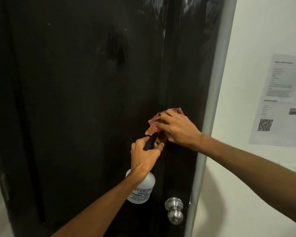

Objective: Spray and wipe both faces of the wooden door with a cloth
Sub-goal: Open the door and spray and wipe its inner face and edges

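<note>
1. Head view: the glossy, dark wooden door (pixel 75 100) shows streaky smears above the hands.
2. The right hand (pixel 179 129) presses a crumpled, reddish checked cloth (pixel 153 124) against the door, fingers spread over it.
3. Just below, the left hand (pixel 145 156) is clenched round the black trigger head of a translucent white plastic spray bottle (pixel 142 189). Its bluish print partly reads "AGRI", "(INDIA)", "MUMBAI".
4. Below the bottle sits a round metal knob (pixel 174 211). Right of the right hand, a printed sheet (pixel 280 100) bears a QR code; its text is unreadable.
</note>
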Tool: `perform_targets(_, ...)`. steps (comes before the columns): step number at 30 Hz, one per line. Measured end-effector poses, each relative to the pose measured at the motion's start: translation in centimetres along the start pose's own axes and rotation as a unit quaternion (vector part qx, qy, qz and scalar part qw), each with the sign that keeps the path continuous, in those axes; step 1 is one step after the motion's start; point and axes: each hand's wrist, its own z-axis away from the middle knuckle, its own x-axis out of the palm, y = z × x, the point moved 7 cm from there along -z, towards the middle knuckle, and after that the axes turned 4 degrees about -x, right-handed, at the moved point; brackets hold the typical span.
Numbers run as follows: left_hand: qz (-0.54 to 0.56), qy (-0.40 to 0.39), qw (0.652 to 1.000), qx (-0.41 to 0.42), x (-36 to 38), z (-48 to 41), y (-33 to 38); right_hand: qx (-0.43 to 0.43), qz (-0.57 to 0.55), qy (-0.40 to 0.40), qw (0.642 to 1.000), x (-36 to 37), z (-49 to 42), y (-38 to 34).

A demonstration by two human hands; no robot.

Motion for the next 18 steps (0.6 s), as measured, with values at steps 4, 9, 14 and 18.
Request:
perform_targets(4, 0.004, 0.004, 1.000, -0.011, 0.1, 0.6, -2.2, 0.052, 0.043, 0.004, 0.998, -1.9, -1.8, 2.4)
perform_targets(9, 0.002, -0.003, 1.000, -0.016, 1.3, 1.7, -4.8, 0.029, 0.012, 0.008, 0.999, 2.3, 1.9, -1.7)
perform_targets(14, 0.003, -0.013, 1.000, -0.023, 1.8, 3.7, -7.4, -0.020, 0.014, -0.065, 0.998, 5.2, 4.0, -4.3)
perform_targets(18, 0.013, -0.012, 0.998, -0.055, 2.5, 5.0, -10.8, 0.076, 0.052, 0.024, 0.995, 3.1, 2.9, -1.7)
